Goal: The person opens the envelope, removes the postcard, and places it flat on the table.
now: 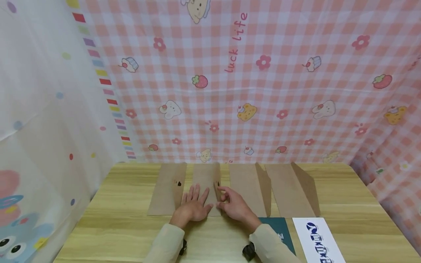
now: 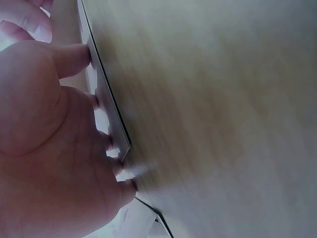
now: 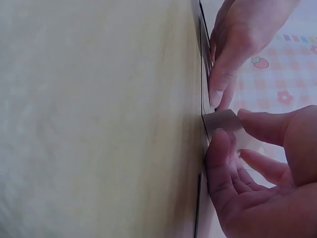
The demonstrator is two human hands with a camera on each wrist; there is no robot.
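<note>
Brown kraft envelopes lie in a row across the table in the head view. My left hand point(image 1: 193, 208) lies flat on the second envelope point(image 1: 204, 173) from the left, fingers spread. The right hand point(image 1: 235, 206) holds that envelope's raised flap point(image 1: 217, 193) with bent fingers. Close up in the right wrist view, fingertips meet the small brown flap point(image 3: 223, 120). The left palm point(image 2: 44, 134) fills the left wrist view, its fingertips along the envelope's edge. On the far left, another envelope point(image 1: 162, 193) has its flap folded over, bearing a small black print.
To the right, a third envelope point(image 1: 245, 190) and a fourth envelope point(image 1: 286, 190) have flaps extending rightward. A dark green card point(image 1: 279, 228) lies partly under the right forearm, beside a white card point(image 1: 317, 237) with dark blue print. A checkered curtain point(image 1: 230, 109) hangs behind the table.
</note>
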